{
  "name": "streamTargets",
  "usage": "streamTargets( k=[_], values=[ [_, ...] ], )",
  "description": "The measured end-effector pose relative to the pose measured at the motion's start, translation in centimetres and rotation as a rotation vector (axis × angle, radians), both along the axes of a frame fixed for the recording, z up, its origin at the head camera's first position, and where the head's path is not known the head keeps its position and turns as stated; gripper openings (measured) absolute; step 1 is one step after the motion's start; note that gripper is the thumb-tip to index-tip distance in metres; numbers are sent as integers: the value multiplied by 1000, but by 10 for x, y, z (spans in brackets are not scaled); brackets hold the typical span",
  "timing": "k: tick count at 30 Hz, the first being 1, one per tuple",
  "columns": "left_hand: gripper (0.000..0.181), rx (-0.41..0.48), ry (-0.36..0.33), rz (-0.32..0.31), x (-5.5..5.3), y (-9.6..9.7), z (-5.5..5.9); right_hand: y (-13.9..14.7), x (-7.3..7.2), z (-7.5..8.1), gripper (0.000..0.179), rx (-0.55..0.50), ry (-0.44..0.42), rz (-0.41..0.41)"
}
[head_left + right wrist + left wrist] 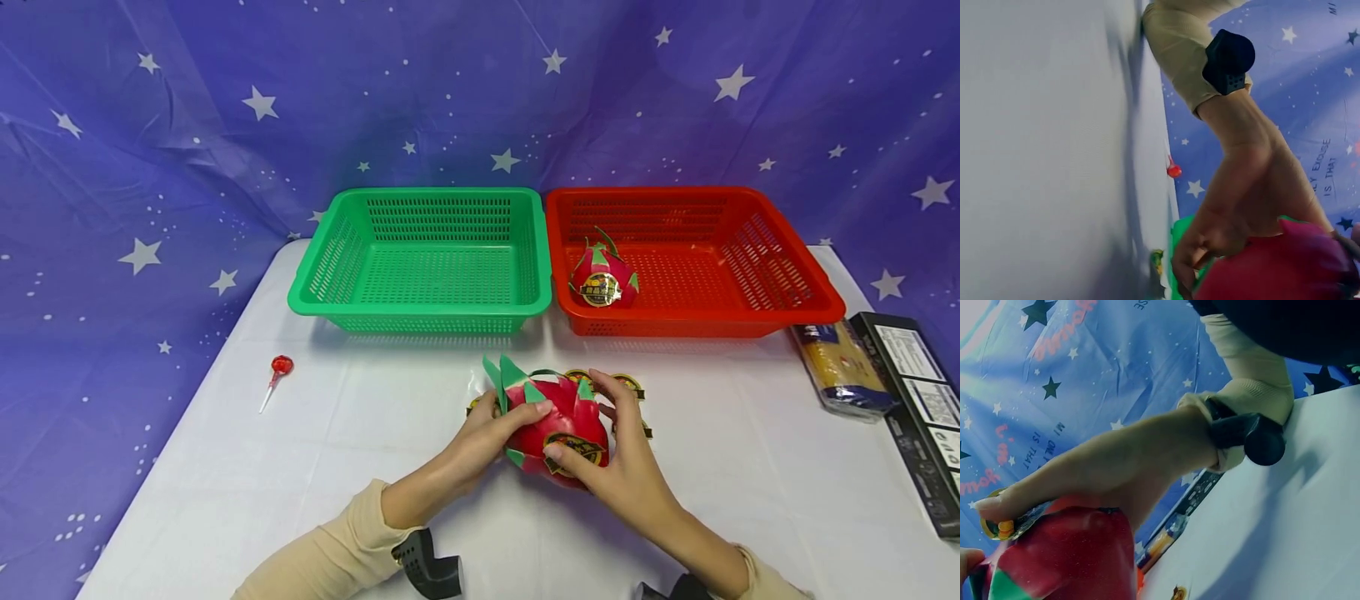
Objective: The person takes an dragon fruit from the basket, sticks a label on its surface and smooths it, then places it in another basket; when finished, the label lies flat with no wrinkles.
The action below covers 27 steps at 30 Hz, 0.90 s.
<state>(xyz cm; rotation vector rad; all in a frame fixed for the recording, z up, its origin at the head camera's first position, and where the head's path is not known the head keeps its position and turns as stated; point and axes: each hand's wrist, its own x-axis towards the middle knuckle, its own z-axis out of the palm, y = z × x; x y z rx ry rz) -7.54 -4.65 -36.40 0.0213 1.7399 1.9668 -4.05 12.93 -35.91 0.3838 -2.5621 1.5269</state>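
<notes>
A pink-red dragon fruit with green leaf tips is between both hands above the white table. My left hand holds its left side, the thumb lying over the top. On the other side my right hand grips the fruit, its thumb on a black-and-gold sticker on the front. The left wrist view shows the right thumb on that sticker, one edge standing off the skin. Behind the fruit lie several similar stickers, partly hidden by fruit and hands.
A green basket stands at the back, beside a red basket that holds another stickered dragon fruit. A red lollipop lies at left. At right are a yellow packet and a long black box.
</notes>
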Motion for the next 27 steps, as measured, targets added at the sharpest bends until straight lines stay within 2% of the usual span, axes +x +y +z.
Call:
streamTargets(
  k=[4,9,16,22,27],
  values=[
    [45,59,-26,18,3,3,0,0,-2,-2,86,-89,-199,-3],
    [38,98,4,29,4,5,1,-1,-4,-2,85,-111,-290,-4],
    [37,72,26,40,4,5,-1,-2,-5,-2,75,-88,-348,-15],
    [43,41,50,48,5,6,-2,-1,-6,-2,67,-110,-320,17],
    [54,4,41,68,8,6,-3,0,-4,-2,66,-123,-313,26]
  ],
)
